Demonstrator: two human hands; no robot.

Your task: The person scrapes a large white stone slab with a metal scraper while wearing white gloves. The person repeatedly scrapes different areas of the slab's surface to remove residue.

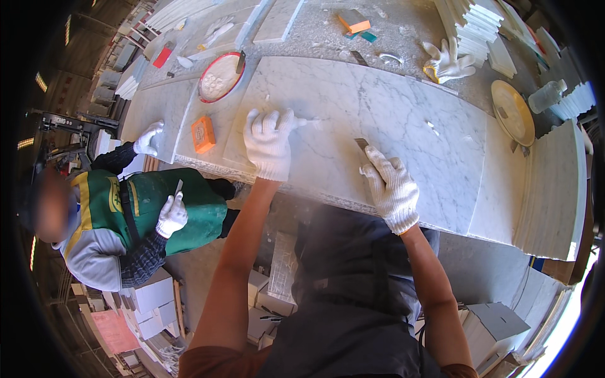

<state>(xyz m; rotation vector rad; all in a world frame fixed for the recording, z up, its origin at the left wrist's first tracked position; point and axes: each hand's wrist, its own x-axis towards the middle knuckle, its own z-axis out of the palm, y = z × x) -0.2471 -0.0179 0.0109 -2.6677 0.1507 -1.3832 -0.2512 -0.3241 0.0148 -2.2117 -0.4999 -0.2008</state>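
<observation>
A large grey-veined white marble slab (353,138) lies flat before me. My left hand (268,145), in a white knit glove, rests over its left part with the fingers curled. By its fingertips there is a pale, blurred streak on the stone, and I cannot make out what the fingers hold. My right hand (392,189), gloved alike, is closed around a small metal scraper (361,143), its blade pointing away from me over the slab. White crumbs (432,128) lie right of it.
An orange box-shaped block (203,135) and a red-rimmed bowl of white powder (220,77) sit at left. At right are a yellow bowl (512,112), a plastic bottle (547,96) and stacked slabs (554,189). A spare glove (448,61) lies behind. A green-aproned co-worker (157,201) stands left.
</observation>
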